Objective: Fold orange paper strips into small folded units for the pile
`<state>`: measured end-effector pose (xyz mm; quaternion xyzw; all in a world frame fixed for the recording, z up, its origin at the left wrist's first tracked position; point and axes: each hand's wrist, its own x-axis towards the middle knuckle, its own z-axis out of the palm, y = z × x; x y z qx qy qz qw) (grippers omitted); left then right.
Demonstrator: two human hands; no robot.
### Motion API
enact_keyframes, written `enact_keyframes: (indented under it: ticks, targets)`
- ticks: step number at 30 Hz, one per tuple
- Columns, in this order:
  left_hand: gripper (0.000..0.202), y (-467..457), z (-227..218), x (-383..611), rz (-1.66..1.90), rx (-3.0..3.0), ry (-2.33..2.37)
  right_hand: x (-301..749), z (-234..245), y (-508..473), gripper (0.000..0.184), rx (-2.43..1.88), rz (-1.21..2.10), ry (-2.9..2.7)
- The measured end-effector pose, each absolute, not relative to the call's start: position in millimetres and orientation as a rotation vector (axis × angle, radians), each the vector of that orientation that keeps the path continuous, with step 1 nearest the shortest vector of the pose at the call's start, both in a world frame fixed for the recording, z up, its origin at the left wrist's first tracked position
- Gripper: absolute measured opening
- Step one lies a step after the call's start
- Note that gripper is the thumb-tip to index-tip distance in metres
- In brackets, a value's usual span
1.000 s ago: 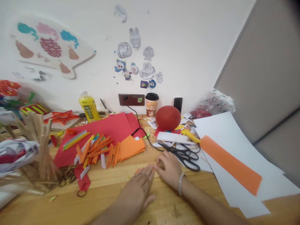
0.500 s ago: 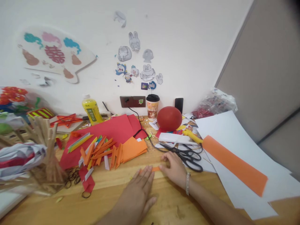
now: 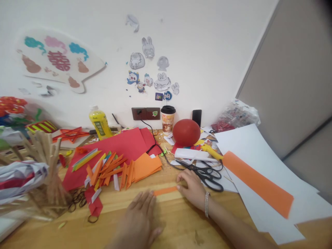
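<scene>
Several folded orange paper pieces [image 3: 110,169] already lie heaped on the red paper [image 3: 119,141] and at its edge, beside a stack of flat orange sheets [image 3: 146,166]. A wide orange strip [image 3: 259,185], flat and seemingly unfolded, rests on the white sheets [image 3: 249,145] at right. The narrow orange strip [image 3: 165,191] lies flat on the wooden surface [image 3: 176,224] between the hands, so its shaping looks partway along (any crease is too small to make out). The left hand [image 3: 138,214] is spread flat, fingertips at the strip's left end, its grip not closed. The right hand [image 3: 192,188] has curled fingers, thumb by the right end; whether its grip pinches the paper, I cannot tell.
</scene>
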<state>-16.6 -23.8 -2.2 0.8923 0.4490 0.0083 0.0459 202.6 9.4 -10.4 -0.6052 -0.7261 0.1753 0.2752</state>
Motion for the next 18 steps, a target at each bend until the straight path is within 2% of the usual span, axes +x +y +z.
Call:
enact_keyframes:
  ticks: [3, 4, 6, 11, 18]
  targets:
    - [0.032, -23.0, 12.5, -17.2, -0.023, 2.78, 1.441, 201.9, -9.9, 9.2, 0.015, -1.634, 0.483, -1.939]
    - [0.028, -22.5, 17.3, -16.3, -0.039, 2.79, 1.487, 201.3, -9.7, 9.0, 0.016, -1.64, 0.486, -1.931]
    - [0.029, -21.0, 23.1, -13.3, 0.002, 2.818, 1.585, 199.5, -8.8, 8.0, 0.016, -1.64, 0.492, -1.922]
    - [0.015, -13.6, 10.8, -7.1, 0.333, 2.833, 1.513, 194.0, -6.4, 4.6, 0.008, -1.599, 0.488, -1.967]
    - [0.013, -3.6, 13.8, -17.5, 0.391, 2.386, 1.628, 197.0, -18.1, 6.1, 0.005, -1.504, 0.473, -1.996]
